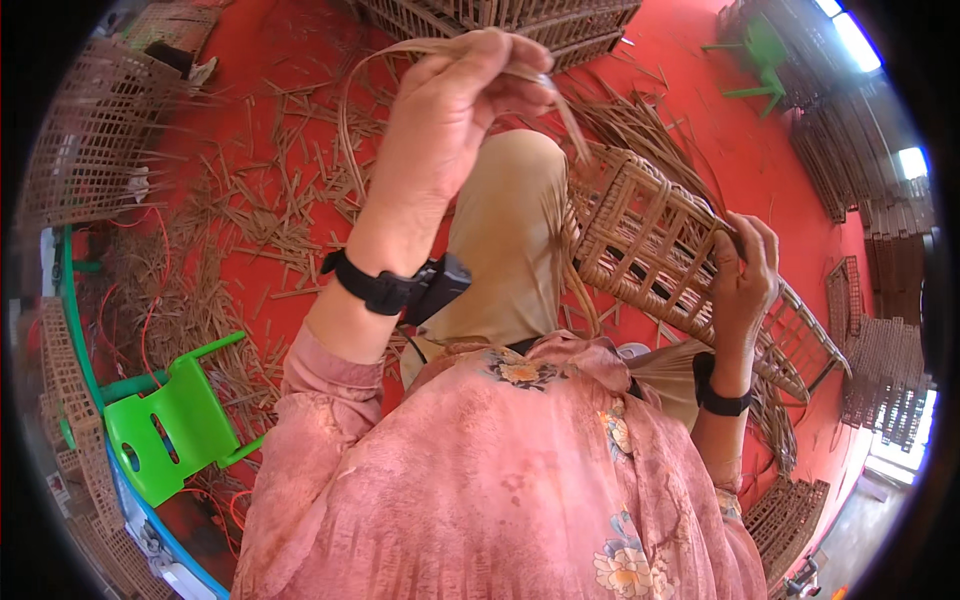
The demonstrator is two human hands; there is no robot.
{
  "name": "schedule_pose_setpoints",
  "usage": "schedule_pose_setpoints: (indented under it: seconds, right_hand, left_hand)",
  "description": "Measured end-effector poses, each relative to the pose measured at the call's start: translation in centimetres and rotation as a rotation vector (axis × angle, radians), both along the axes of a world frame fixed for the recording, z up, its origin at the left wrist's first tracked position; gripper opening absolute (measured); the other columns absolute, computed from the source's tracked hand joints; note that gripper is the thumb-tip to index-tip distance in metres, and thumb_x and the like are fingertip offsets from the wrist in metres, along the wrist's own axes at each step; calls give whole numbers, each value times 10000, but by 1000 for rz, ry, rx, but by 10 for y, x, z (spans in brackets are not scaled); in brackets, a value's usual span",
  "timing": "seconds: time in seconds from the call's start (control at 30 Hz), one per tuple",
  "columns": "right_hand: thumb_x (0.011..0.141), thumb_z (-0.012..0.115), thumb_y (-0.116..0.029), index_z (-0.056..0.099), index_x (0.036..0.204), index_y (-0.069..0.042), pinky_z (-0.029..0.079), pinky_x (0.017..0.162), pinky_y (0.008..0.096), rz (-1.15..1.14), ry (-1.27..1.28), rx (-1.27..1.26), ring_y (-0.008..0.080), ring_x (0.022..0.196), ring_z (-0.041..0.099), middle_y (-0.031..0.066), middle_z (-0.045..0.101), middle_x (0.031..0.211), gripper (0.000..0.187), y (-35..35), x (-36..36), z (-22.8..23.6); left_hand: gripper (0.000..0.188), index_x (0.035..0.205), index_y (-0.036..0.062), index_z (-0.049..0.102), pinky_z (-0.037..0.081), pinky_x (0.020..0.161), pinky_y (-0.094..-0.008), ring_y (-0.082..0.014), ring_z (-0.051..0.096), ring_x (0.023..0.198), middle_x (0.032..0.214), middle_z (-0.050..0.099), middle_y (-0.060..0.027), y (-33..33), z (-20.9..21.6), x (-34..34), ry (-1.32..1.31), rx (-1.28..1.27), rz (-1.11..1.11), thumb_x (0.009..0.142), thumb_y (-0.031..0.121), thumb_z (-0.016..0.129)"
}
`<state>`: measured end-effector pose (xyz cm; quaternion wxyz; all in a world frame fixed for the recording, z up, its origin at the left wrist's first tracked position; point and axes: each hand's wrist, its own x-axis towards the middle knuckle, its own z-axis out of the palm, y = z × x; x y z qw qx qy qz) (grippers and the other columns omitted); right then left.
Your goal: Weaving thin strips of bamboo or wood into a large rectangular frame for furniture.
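"Left of the woven basket [650,218], how does my left hand [475,75] stand?"
"Raised, fingers pinching a thin brown strip [345,115] that loops leftward."
"And my right hand [748,262]?"
"Closed on the basket's upper edge. My khaki-clad knee [510,190] rises just left of the basket; farther left, offcuts [245,215] litter the red floor [690,60]."

Wicker frame [603,215] brown, open grid pattern; rattan strip [573,125] pale tan; shirt [470,480] mottled pink, orange-and-blue floral print; trousers [505,235] beige; wrist straps [385,291] black; floor [690,55] red; plastic chair [203,420] bright green
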<state>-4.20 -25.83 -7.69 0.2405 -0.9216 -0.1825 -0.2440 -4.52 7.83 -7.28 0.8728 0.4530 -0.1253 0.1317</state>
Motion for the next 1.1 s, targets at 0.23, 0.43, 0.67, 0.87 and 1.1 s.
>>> schedule_pose_setpoints:
  seconds: [0.23,0.43,0.67,0.87,1.1]
  right_hand:
    - [899,603,-39,646,1117,22,440,963,425,69,25,147,349,1096,575,188,609,1125,230,-2,-4,-2]
    - [872,523,-673,605,1150,33,397,984,457,394,185,356,342,1111,544,185,558,1162,764,44,-31,51]
    - [716,769,-398,615,988,12,417,981,404,720,600,587,263,1072,567,156,598,1111,516,65,-59,84]
    - [821,720,-270,588,915,-31,464,903,366,799,415,1025,230,901,598,113,643,971,289,16,-52,73]
    - [996,537,-141,661,1069,28,535,692,409,757,-52,1468,214,679,532,72,578,755,222,-70,-48,84]
  left_hand:
    - [233,899,54,611,475,818,-336,-164,585,924,940,600,-50,-44,26,-27,-171,629,269,1038,198,492]
    - [136,1026,34,593,480,652,-390,-270,649,722,781,621,-92,-86,49,-74,-141,757,67,993,157,545]
    - [404,1226,-52,533,533,619,-388,-324,664,704,800,631,-159,-102,31,-93,-362,1381,288,846,67,599]
    - [424,1260,-52,537,548,702,-411,-348,672,788,861,658,-207,-106,26,-77,-472,1310,854,840,-16,569]
    - [253,1230,25,581,542,803,-369,-280,700,966,1021,690,-196,-68,27,-65,-7,814,730,991,42,500]
